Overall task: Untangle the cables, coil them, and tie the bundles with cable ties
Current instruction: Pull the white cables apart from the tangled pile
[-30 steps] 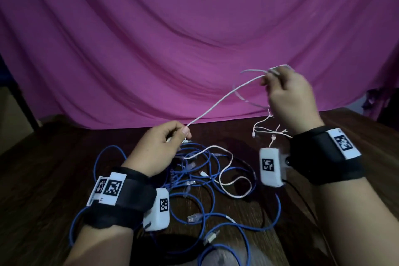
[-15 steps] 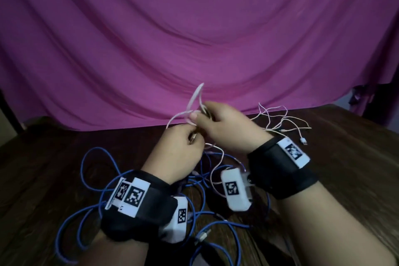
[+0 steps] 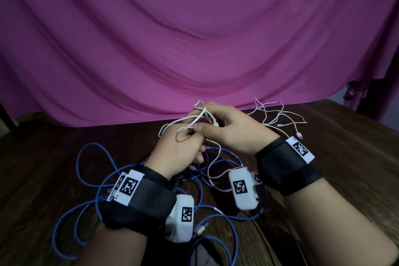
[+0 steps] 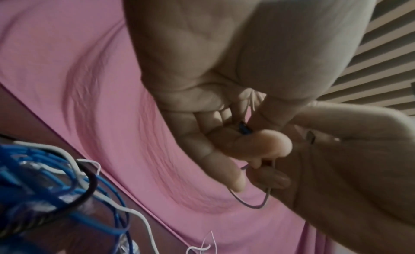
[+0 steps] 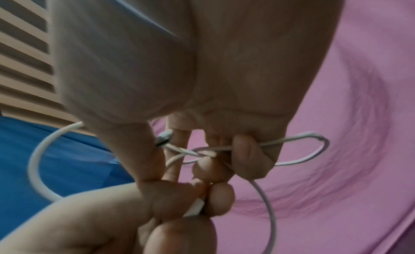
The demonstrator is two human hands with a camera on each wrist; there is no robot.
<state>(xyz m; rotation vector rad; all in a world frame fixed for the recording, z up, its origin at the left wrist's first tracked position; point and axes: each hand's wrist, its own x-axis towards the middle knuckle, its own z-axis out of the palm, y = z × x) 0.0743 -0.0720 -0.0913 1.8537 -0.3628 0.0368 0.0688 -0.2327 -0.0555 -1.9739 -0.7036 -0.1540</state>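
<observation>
A white cable point(image 3: 185, 122) is looped into a small coil held above the table between both hands. My right hand point(image 3: 218, 123) grips the coil from the right; in the right wrist view its curled fingers point(image 5: 249, 156) hold several white strands point(image 5: 303, 135). My left hand point(image 3: 183, 142) pinches the same cable from below, its fingertips point(image 4: 265, 142) meeting the right hand. The cable's tail point(image 3: 213, 164) hangs down onto a tangle of blue cables point(image 3: 90, 190) spread over the wooden table point(image 3: 345, 168).
Thin white wires and a USB plug point(image 3: 299, 135) lie on the table behind my right wrist. A pink cloth point(image 3: 194, 39) hangs as a backdrop at the table's far edge. More blue loops and a connector point(image 3: 200, 229) lie near my forearms.
My right hand came down from high on the right to meet the left hand. The long stretched white cable is now gathered into small loops between both hands.
</observation>
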